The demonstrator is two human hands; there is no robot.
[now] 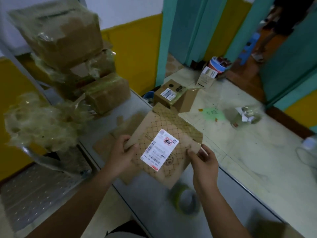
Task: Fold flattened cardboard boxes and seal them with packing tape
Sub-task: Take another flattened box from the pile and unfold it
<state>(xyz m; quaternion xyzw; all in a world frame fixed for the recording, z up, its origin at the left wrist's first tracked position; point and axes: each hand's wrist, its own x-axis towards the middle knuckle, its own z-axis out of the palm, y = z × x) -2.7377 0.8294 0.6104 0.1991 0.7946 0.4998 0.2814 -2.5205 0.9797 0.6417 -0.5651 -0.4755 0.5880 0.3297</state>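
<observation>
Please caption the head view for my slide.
Left hand and right hand hold a flattened cardboard box near a tape roll.

Stack of tape-wrapped brown cardboard parcels (pixel 103 93) blocks far left corner of grey table (pixel 145 203). Patterned brown cardboard box with white label (pixel 180 152) hangs over middle; flat brown cardboard pieces (pixel 103 145) beneath. Yellow-green packing tape roll (pixel 186 200) sits at near end, mid-width. Bare passage either side of roll.

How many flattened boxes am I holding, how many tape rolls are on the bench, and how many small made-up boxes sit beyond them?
flattened box, held: 1
tape roll, on the bench: 1
small made-up boxes, beyond: 3
Total: 5
</observation>
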